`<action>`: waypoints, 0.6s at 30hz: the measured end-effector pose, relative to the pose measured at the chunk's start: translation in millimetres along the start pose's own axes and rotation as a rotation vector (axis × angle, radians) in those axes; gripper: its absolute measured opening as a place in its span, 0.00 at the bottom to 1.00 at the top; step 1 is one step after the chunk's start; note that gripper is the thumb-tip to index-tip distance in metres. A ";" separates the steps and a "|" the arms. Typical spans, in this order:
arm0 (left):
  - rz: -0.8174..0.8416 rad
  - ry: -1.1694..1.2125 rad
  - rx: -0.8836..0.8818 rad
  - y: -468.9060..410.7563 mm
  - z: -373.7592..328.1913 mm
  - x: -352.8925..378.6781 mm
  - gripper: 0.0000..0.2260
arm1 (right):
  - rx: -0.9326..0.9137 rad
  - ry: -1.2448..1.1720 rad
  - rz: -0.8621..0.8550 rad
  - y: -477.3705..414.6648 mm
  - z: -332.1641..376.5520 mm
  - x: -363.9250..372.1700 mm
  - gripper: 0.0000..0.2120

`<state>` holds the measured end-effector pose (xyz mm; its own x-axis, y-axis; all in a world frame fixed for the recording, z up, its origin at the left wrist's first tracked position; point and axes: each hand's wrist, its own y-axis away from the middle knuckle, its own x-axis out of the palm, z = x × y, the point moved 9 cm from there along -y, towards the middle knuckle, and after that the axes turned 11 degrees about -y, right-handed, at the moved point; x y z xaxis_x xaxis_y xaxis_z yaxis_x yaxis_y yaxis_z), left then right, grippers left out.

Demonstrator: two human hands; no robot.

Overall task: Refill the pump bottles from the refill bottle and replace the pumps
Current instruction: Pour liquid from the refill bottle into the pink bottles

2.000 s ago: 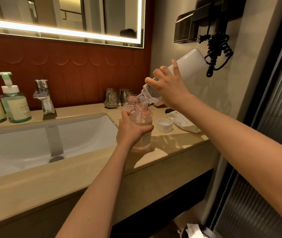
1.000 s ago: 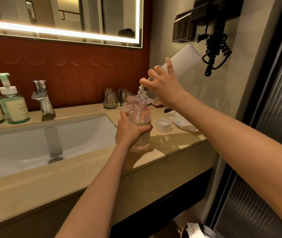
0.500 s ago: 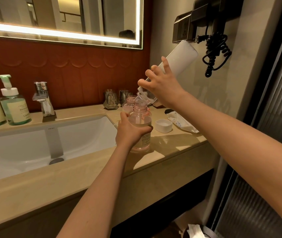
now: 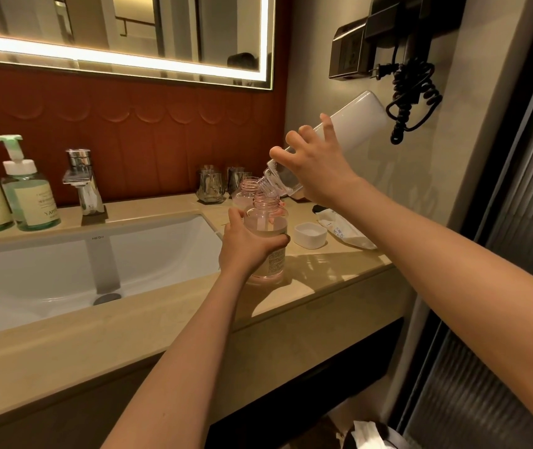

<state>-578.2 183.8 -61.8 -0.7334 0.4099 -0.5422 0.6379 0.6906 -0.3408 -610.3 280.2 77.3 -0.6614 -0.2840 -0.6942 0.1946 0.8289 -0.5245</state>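
Observation:
My left hand (image 4: 245, 246) grips a pink open-necked bottle (image 4: 266, 218) that stands on the beige counter (image 4: 323, 273), right of the sink. My right hand (image 4: 312, 166) holds the white refill bottle (image 4: 352, 124) tilted steeply, its clear neck (image 4: 268, 184) down at the pink bottle's mouth. A thin stream runs inside the pink bottle. A second open pink bottle (image 4: 245, 189) stands just behind it. A white cap (image 4: 310, 234) lies on the counter to the right.
A white sink (image 4: 64, 270) with a chrome tap (image 4: 85, 186) fills the left. Two green pump bottles (image 4: 28, 196) stand at the far left. Two glass tumblers (image 4: 211, 186) sit against the red wall. A white packet (image 4: 344, 233) lies by the cap. A hairdryer cord (image 4: 414, 98) hangs on the wall.
The refill bottle tipped up more steeply and its neck came down to the mouth of the pink bottle. My left hand kept its grip on that bottle.

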 end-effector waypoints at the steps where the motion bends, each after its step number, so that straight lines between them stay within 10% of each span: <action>1: -0.001 -0.002 0.001 0.2 -0.1 -0.2 0.39 | 0.004 -0.002 0.001 0.5 0.0 0.2 0.30; 18: 0.033 0.013 0.008 -1.3 -3.5 -1.1 0.40 | 0.295 -0.348 0.027 27.0 -28.2 31.4 0.31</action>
<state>-579.0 184.6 -58.0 -0.7146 0.4401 -0.5437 0.6639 0.6717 -0.3289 -646.2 307.3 55.2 -0.3806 -0.4509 -0.8074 0.4394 0.6800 -0.5869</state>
